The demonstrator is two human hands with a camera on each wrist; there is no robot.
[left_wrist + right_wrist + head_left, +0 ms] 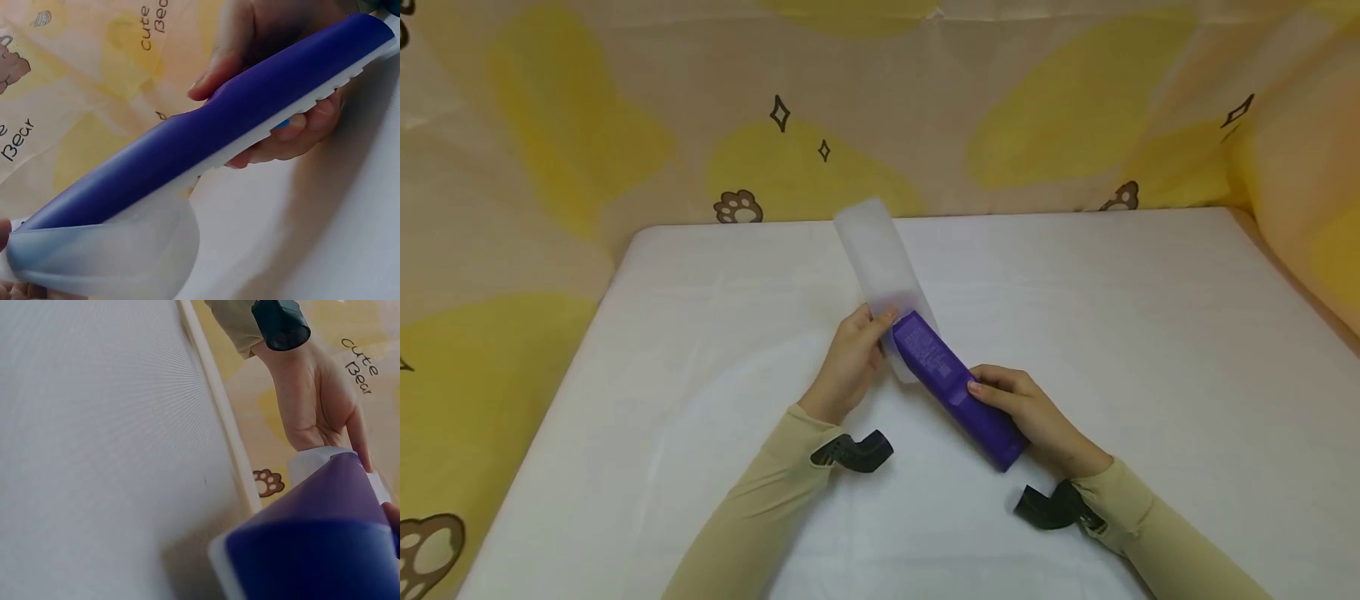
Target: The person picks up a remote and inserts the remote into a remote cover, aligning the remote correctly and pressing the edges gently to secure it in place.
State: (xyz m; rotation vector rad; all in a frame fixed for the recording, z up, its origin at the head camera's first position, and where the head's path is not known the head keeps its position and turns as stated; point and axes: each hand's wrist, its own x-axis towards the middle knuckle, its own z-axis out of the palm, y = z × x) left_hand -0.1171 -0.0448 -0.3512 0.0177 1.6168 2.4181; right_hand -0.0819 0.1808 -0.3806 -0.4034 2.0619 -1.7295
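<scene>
My left hand [852, 354] grips a frosted, see-through plastic sleeve [880, 250], with the thumb laid across it. The sleeve slants away toward the back of the table. My right hand [1030, 408] holds a long purple-and-white plastic item [955, 383], thumb on top and fingers curled beneath. Small print covers its upper face near the far end, and a shallow dip crosses its middle. In the left wrist view the white underside [250, 140] shows a ridged edge with a bit of blue by the fingers. The item's far end overlaps the sleeve's near part beside my left thumb.
Under both hands lies a white-covered table [737, 350]. Patterned yellow cloth [880, 108] hangs behind it and along the sides. A black wrist mount [857, 452] sticks out from the left sleeve cuff, another black mount [1052, 507] from the right.
</scene>
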